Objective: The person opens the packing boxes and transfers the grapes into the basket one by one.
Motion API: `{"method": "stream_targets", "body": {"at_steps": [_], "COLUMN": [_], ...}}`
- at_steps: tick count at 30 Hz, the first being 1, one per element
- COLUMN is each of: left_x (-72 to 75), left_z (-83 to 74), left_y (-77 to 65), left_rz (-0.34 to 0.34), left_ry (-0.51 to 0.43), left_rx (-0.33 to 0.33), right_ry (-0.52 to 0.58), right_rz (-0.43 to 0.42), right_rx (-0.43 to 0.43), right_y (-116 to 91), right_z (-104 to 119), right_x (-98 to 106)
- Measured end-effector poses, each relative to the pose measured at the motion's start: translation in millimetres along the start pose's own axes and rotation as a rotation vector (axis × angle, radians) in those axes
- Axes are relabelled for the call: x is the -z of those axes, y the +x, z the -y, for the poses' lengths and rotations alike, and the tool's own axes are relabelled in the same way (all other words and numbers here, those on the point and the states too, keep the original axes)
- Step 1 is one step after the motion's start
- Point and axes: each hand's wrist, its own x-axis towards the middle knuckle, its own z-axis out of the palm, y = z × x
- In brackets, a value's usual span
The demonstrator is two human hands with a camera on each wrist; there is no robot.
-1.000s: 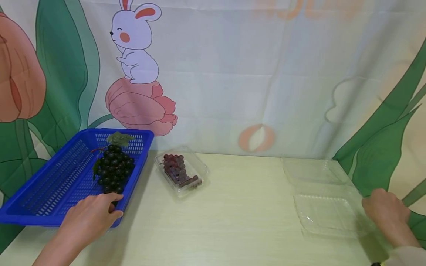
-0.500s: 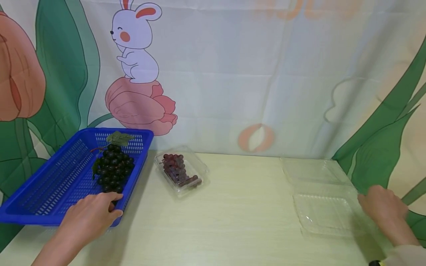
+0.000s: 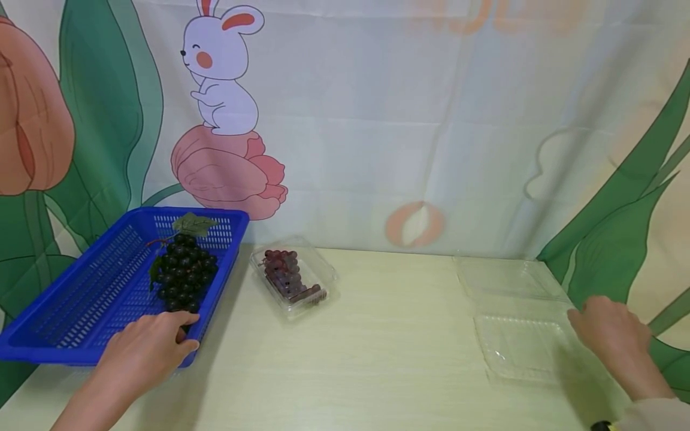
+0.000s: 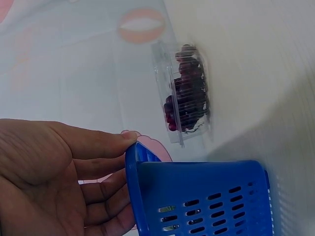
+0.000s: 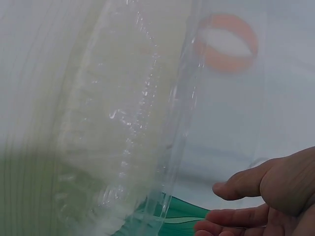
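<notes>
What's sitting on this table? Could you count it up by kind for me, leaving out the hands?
Baskets: 1, the blue plastic basket
Clear plastic clamshells: 2, the closed clamshell and the open clamshell
Bunches of grapes: 2, the black grapes and the dark red grapes, which look like a single bunch
Total: 5

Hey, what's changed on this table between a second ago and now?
The right hand has moved slightly left, toward the open clear container. Nothing was visibly grasped or let go. The left hand still grips the rim of the blue basket; the dark grapes, the red grapes and both containers stayed put.
</notes>
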Motion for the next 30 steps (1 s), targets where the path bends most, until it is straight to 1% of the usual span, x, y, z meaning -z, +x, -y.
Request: {"method": "stream_targets", "body": {"at_steps": [5, 10, 19, 22, 30], "left_x": [0.7, 0.9, 0.6, 0.4, -0.4], "left_z": [-0.4, -0.4, -0.3, -0.4, 0.6], "left_y": [-0.7, -1.0, -0.7, -0.9, -1.8], "left_rz": [0.001, 0.000, 0.001, 0.000, -0.008], "left_ry": [0.000, 0.002, -0.002, -0.004, -0.009], "left_rx": [0.000, 0.001, 0.002, 0.001, -0.007], "right_ry": [0.019, 0.030, 0.038, 0.036, 0.059], "right_rz": [-0.006, -0.011, -0.064, -0.071, -0.051], "right_rx": [0.027, 0.086, 0.165, 0.194, 0.217], "right_y": [-4.3, -9.9, -20.6, -23.3, -29.1], "right_z": [9.2, 21.3, 53.0, 63.8, 89.9], "right_x": [2.8, 4.6, 7.2, 8.8, 11.6]}}
